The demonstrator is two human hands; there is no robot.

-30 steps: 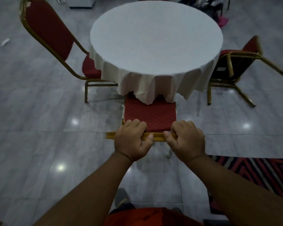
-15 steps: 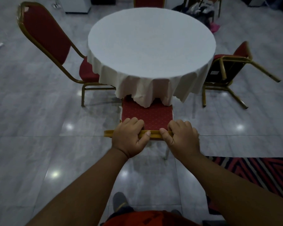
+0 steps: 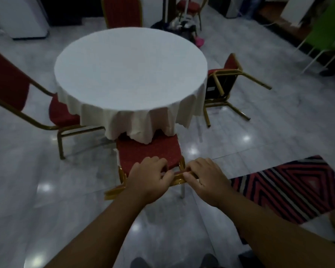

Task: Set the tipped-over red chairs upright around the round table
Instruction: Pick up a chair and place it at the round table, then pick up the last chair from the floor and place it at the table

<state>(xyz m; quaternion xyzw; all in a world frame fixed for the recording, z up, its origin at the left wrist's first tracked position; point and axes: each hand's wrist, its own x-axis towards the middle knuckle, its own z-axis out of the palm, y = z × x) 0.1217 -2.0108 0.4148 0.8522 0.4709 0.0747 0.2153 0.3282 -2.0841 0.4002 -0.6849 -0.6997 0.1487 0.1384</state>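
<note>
Both hands grip the gold top rail of the near chair (image 3: 149, 151): left hand (image 3: 149, 178) and right hand (image 3: 205, 176) closed around it. Since a second ago the chair has twisted, its left end swinging nearer, seat still tucked under the cloth of the surface (image 3: 131, 72). It looks upright, being squared up. The right chair (image 3: 223, 82) remains tipped, likely next.

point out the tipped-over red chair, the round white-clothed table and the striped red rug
tipped-over red chair (image 3: 221, 85), head view, dark seat underside
round white-clothed table (image 3: 131, 68), head view, bare top
striped red rug (image 3: 290, 184), head view, middle
</note>
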